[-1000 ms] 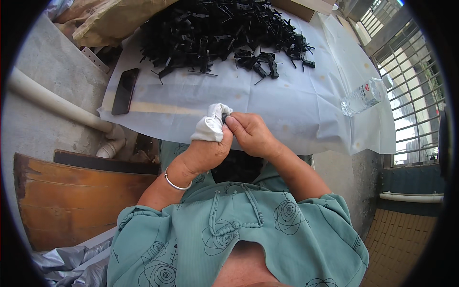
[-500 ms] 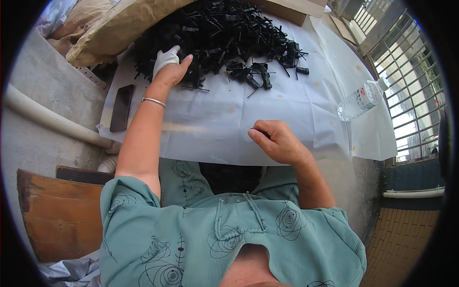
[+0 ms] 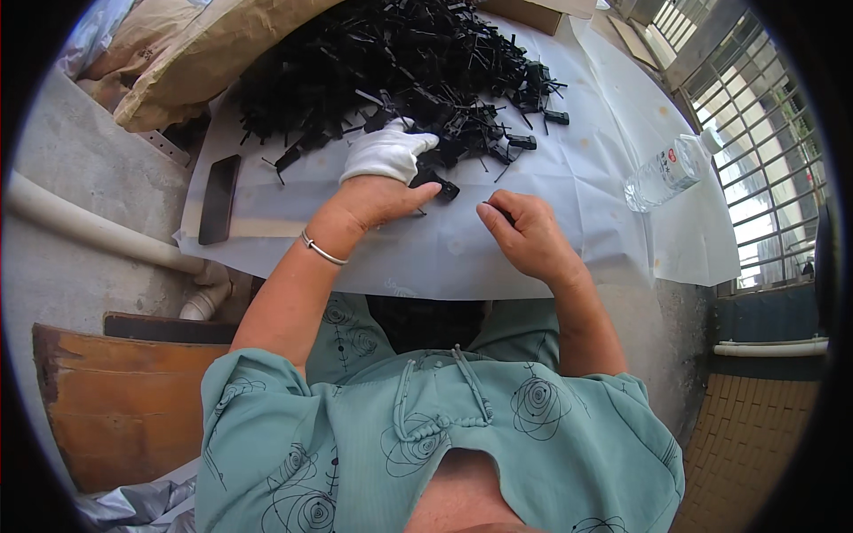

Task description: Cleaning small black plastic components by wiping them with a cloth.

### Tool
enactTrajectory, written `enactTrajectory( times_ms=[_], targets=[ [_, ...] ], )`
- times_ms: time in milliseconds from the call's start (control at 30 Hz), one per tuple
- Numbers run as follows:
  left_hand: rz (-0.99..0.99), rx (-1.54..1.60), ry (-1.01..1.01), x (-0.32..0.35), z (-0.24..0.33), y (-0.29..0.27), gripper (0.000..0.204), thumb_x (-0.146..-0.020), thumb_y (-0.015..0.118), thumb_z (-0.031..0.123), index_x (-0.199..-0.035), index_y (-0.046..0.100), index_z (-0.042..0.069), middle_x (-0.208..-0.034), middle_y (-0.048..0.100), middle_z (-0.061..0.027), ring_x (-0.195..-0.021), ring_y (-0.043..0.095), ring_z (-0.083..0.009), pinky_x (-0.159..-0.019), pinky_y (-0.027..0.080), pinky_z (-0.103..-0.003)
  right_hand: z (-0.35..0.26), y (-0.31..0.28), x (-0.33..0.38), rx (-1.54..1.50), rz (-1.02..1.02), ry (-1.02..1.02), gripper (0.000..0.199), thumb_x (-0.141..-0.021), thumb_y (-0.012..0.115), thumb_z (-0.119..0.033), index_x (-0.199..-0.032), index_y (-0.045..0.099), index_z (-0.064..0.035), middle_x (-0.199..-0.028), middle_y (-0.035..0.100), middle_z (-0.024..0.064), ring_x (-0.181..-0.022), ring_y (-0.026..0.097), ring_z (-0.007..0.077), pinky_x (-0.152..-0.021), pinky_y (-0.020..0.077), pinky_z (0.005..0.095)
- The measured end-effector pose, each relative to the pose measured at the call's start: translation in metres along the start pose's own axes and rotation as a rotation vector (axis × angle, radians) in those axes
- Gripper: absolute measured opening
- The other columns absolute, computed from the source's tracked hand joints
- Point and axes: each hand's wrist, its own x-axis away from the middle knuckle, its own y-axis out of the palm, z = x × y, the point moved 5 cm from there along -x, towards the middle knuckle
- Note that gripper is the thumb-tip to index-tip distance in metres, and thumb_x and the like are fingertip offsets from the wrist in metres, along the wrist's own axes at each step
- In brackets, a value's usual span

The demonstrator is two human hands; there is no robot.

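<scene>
A heap of small black plastic parts with thin stems [image 3: 355,67] lies across the far half of the table. My left hand [image 3: 386,160], in a white glove that leaves the thumb bare, reaches to the near edge of this heap. Its fingers are spread and the thumb stands apart, close to a loose black part [image 3: 447,188]. What the fingertips touch is partly hidden. To the right, over the sheet-covered tabletop, my bare right hand [image 3: 526,233] is closed, thumb against the curled index finger. Something dark shows in its grip, too small to name.
White sheeting [image 3: 577,213] covers the table. A dark phone [image 3: 219,200] lies at its left edge, and a clear water bottle [image 3: 666,173] lies tilted at the right. Brown paper sacking [image 3: 195,67] borders the heap on the left; a cardboard box [image 3: 524,13] stands behind.
My left hand has moved right and nearer from the heap's left side, and black parts now lie closer to me around it. My right hand, still closed, has risen slightly away from me.
</scene>
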Motion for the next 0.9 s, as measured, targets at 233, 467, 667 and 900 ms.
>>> enactTrajectory(
  times_ms=[233,467,667,900],
  targets=[
    [0.074,0.463,0.017,0.032,-0.002,-0.039,0.029,-0.074,0.066,0.013,-0.102,0.064,0.005,-0.103,0.062,-0.0107,-0.101,0.056,-0.0229,-0.089,0.042,-0.031,0.011,0.002,-0.022,0.304,0.226,-0.158,0.015,-0.081,0.059,-0.014,-0.084,0.055,-0.0004,-0.067,0.057,0.0151,-0.058,0.055,0.029,-0.056,0.0433,0.0366],
    [0.329,0.646,-0.325,0.063,-0.028,-0.039,0.017,-0.08,0.061,0.007,-0.095,0.064,0.001,-0.092,0.063,-0.0086,-0.086,0.059,-0.0163,-0.078,0.046,-0.027,-0.012,0.026,-0.023,0.34,0.221,-0.256,0.023,-0.08,0.06,-0.015,-0.099,0.054,-0.0063,-0.073,0.06,0.0124,-0.064,0.058,0.0289,-0.059,0.0456,0.0379],
    [0.395,0.622,-0.188,0.085,-0.005,-0.031,0.013,-0.079,0.064,0.006,-0.091,0.065,-0.001,-0.088,0.061,-0.006,-0.078,0.058,-0.0128,-0.073,0.047,-0.024,-0.01,0.051,-0.03,0.589,0.051,-0.266,0.03,-0.077,0.061,-0.015,-0.105,0.052,-0.0072,-0.081,0.061,0.0115,-0.073,0.06,0.0297,-0.061,0.048,0.0389],
    [0.441,0.68,-0.221,0.109,0.005,-0.026,0.022,-0.082,0.062,0.005,-0.103,0.059,0.0,-0.105,0.058,-0.0081,-0.087,0.058,-0.0142,-0.075,0.047,-0.024,-0.014,0.055,-0.021,0.539,-0.037,-0.363,0.029,-0.076,0.06,-0.013,-0.102,0.052,-0.0046,-0.082,0.061,0.0125,-0.073,0.06,0.0315,-0.062,0.0479,0.0398]
  ],
)
